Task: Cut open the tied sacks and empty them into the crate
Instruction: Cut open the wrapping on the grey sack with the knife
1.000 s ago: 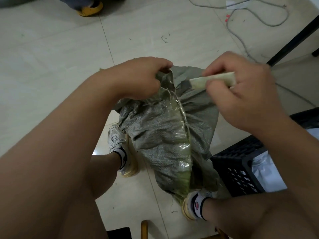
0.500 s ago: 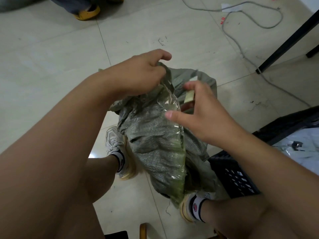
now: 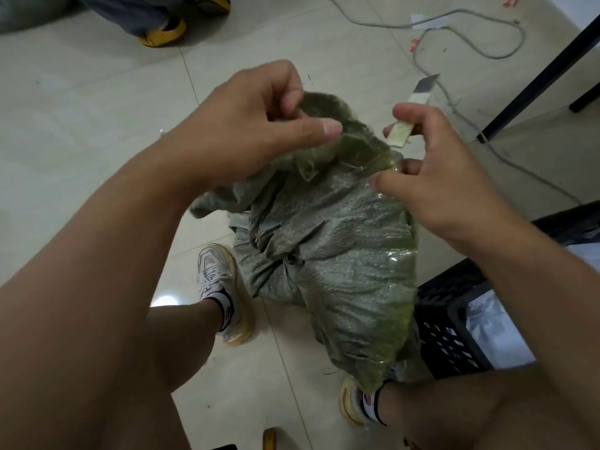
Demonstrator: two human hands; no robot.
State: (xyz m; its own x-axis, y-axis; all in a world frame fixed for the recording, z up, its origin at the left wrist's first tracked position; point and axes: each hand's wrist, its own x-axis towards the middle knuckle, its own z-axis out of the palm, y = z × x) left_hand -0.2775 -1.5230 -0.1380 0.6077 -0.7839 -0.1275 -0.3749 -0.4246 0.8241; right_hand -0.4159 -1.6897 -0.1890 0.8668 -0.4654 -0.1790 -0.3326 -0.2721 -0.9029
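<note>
A grey-green woven sack (image 3: 331, 261), partly wrapped in clear tape, stands on the floor between my feet. My left hand (image 3: 256, 125) pinches the sack's top edge at its left side. My right hand (image 3: 435, 170) holds a pale utility knife (image 3: 409, 115), its blade pointing up and away from the sack, while its thumb and lower fingers grip the taped right corner of the sack's mouth. The black plastic crate (image 3: 451, 329) stands right of the sack, with white plastic bags (image 3: 493, 329) in it.
A grey cable (image 3: 467, 53) loops over the tiled floor behind the sack. A black table leg (image 3: 539, 79) slants down at the right. Another person's yellow shoe (image 3: 162, 32) is at the top left. My own feet flank the sack.
My right hand has moved from the middle of the sack to its right top corner, with the knife now pointing away. My left hand has shifted its grip on the top edge, and the mouth is spread wider.
</note>
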